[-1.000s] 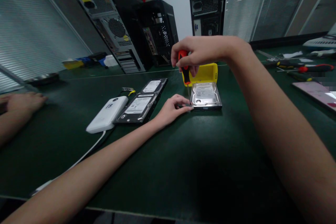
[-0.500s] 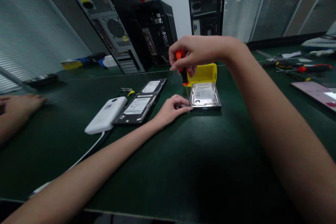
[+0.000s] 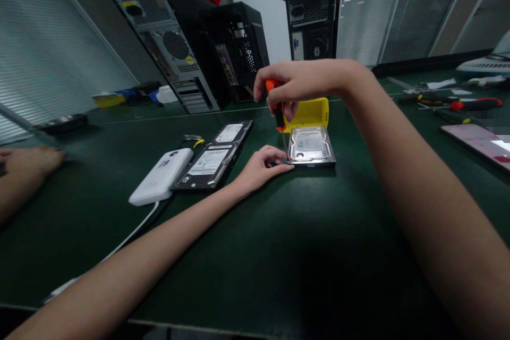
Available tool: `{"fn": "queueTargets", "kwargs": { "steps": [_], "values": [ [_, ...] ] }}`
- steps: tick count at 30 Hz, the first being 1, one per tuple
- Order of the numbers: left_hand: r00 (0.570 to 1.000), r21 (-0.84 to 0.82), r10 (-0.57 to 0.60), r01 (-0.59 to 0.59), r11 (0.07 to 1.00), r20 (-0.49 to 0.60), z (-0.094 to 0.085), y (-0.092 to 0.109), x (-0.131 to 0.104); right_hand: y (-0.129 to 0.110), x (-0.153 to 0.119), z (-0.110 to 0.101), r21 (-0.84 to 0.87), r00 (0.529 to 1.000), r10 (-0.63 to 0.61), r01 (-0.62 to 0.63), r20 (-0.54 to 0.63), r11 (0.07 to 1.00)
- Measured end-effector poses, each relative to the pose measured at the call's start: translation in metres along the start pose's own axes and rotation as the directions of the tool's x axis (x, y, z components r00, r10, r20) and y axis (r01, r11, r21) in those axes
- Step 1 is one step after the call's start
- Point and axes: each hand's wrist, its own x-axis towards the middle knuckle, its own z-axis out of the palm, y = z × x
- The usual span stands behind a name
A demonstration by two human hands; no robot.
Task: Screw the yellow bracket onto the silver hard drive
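Observation:
My right hand is closed around the orange and black handle of a screwdriver. The screwdriver stands nearly upright, its shaft reaching down to the left front corner of a silver hard drive. Exactly where the tip rests is too small to make out. My left hand pinches that same corner, with thumb and fingers at the drive's edge. Just behind the drive is a yellow case, partly covered by my right hand. Two more hard drives, a nearer one and a farther one, lie left of my left hand.
A white power bank-like box with a white cable lies left. Computer towers stand behind. Hand tools, including a red-handled one, and a pink flat device lie right. Another person's hand rests at far left.
My right hand's fingers have shifted slightly around the screwdriver handle, and the hand sits a little lower. My left hand and the hard drive stay in place.

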Motion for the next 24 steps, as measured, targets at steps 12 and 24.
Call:
{"fn": "queueTargets", "kwargs": {
  "steps": [12,24],
  "values": [
    [1.000,-0.053,-0.026,0.026,0.998,-0.010,-0.0004,0.0072,-0.0006,-0.0017,-0.0022,-0.0026,0.010,1.000,0.003,-0.003,0.009,1.000],
    [0.999,-0.053,-0.035,0.034,0.998,-0.021,-0.0001,0.0036,0.0005,-0.0073,-0.0032,-0.0043,-0.015,0.999,0.009,-0.009,0.039,1.000]
  ]
}}
